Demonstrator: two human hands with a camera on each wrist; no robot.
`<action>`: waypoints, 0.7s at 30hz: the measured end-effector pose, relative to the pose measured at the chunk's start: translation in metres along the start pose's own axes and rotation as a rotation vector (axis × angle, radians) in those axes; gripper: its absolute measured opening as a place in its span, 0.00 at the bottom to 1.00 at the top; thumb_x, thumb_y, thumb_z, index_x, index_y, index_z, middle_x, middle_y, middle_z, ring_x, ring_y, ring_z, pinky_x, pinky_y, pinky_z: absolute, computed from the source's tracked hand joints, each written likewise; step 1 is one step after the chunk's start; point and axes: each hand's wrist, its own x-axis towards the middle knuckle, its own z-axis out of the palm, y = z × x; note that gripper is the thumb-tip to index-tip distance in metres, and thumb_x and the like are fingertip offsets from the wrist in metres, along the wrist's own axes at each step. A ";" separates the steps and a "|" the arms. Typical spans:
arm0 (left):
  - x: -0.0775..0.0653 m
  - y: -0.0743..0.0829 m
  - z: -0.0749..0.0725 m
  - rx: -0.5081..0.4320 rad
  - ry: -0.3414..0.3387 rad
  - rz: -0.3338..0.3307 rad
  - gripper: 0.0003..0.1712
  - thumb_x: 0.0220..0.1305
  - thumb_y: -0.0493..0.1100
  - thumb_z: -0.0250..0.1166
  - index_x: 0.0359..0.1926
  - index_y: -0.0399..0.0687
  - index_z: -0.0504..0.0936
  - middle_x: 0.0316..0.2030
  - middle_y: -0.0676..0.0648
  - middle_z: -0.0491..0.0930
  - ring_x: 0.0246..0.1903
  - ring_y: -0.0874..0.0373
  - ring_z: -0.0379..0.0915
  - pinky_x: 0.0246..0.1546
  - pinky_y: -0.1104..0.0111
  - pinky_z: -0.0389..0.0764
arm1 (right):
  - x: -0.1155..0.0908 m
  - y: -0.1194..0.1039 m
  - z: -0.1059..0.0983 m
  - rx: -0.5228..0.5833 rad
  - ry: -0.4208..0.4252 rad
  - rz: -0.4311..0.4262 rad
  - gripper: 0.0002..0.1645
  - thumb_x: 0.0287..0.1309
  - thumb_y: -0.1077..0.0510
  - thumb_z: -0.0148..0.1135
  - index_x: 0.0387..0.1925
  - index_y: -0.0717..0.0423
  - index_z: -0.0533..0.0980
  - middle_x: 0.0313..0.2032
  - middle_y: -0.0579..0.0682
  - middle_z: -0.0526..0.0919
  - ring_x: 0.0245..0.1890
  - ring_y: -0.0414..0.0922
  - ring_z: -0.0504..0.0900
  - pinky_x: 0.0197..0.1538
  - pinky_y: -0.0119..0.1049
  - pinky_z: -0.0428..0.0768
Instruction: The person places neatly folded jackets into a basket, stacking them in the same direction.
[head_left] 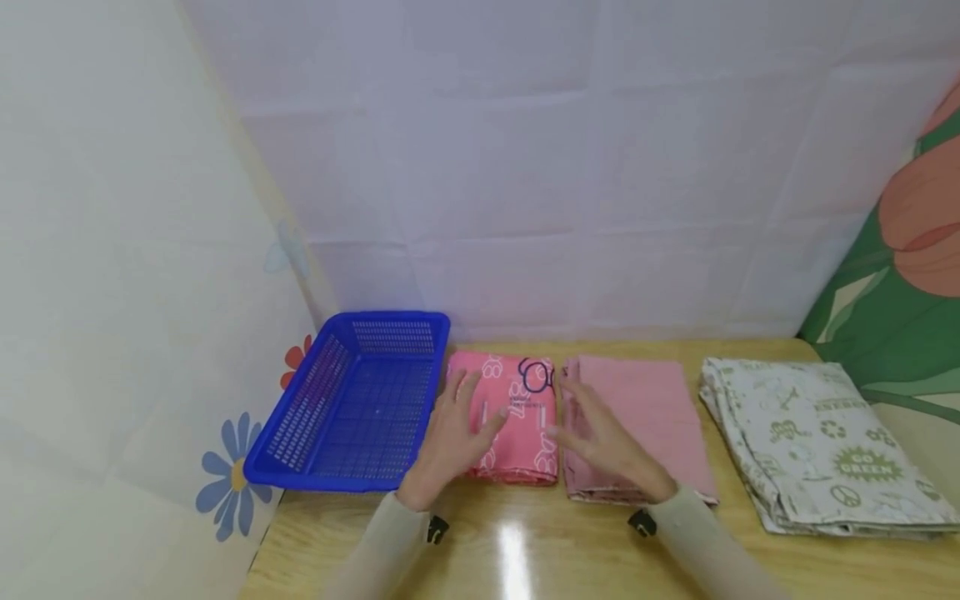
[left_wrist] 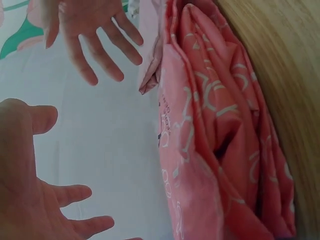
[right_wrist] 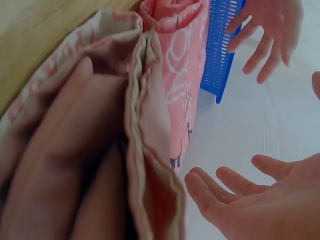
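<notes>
A folded bright pink cloth [head_left: 517,450] with white print and a dark motif lies on the table between my two hands. My left hand [head_left: 452,433], fingers spread, hovers over its left side near the basket rim. Over the gap between this cloth and a folded dusty pink cloth [head_left: 645,392], my right hand [head_left: 609,437] is held with fingers apart. Both palms face inward and nothing is held. In the left wrist view, the bright pink cloth [left_wrist: 200,130] shows several loose folded layers. The dusty pink cloth [right_wrist: 65,150] fills the near side of the right wrist view.
A blue plastic basket [head_left: 345,483] with slotted walls stands at the left, beside the bright pink cloth. On the right lies a folded white cloth [head_left: 817,450] with green print. A pale sheet [head_left: 525,167] hangs behind the wooden table [head_left: 465,558].
</notes>
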 end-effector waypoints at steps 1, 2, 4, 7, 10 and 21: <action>0.000 0.001 0.001 0.004 0.003 0.002 0.48 0.72 0.66 0.65 0.81 0.44 0.63 0.82 0.31 0.54 0.79 0.29 0.55 0.73 0.28 0.61 | 0.000 0.000 0.002 0.003 0.002 -0.006 0.52 0.72 0.43 0.66 0.85 0.54 0.51 0.84 0.60 0.52 0.81 0.66 0.58 0.75 0.75 0.58; -0.001 0.001 0.003 0.012 0.005 0.003 0.48 0.72 0.66 0.65 0.81 0.45 0.64 0.82 0.31 0.54 0.79 0.29 0.54 0.73 0.28 0.60 | 0.001 0.000 0.004 0.010 0.004 -0.010 0.53 0.72 0.44 0.66 0.85 0.53 0.50 0.85 0.59 0.50 0.82 0.66 0.55 0.76 0.74 0.55; -0.001 0.000 0.006 0.039 0.016 0.007 0.48 0.72 0.66 0.65 0.80 0.44 0.65 0.81 0.30 0.55 0.79 0.29 0.54 0.72 0.27 0.61 | 0.002 0.000 0.007 0.019 0.007 -0.019 0.52 0.73 0.45 0.66 0.86 0.52 0.50 0.85 0.57 0.48 0.83 0.65 0.51 0.76 0.75 0.53; -0.002 -0.002 0.010 0.069 0.029 0.003 0.48 0.72 0.67 0.64 0.80 0.44 0.66 0.80 0.29 0.58 0.79 0.29 0.56 0.72 0.28 0.63 | 0.003 0.000 0.012 0.047 0.000 -0.011 0.52 0.73 0.45 0.66 0.86 0.51 0.49 0.86 0.56 0.45 0.84 0.66 0.48 0.75 0.77 0.51; -0.002 -0.006 0.015 0.079 0.040 -0.007 0.47 0.72 0.67 0.64 0.80 0.44 0.66 0.80 0.29 0.59 0.78 0.29 0.57 0.73 0.29 0.63 | 0.004 0.000 0.015 0.071 -0.004 0.019 0.52 0.74 0.44 0.65 0.86 0.52 0.50 0.86 0.57 0.43 0.83 0.67 0.48 0.75 0.77 0.52; 0.002 -0.025 0.037 0.011 0.057 -0.163 0.47 0.72 0.67 0.64 0.81 0.48 0.64 0.83 0.33 0.52 0.80 0.29 0.51 0.74 0.30 0.60 | 0.014 0.002 0.035 0.296 -0.014 0.084 0.49 0.75 0.49 0.63 0.84 0.60 0.49 0.85 0.68 0.38 0.82 0.72 0.49 0.77 0.71 0.57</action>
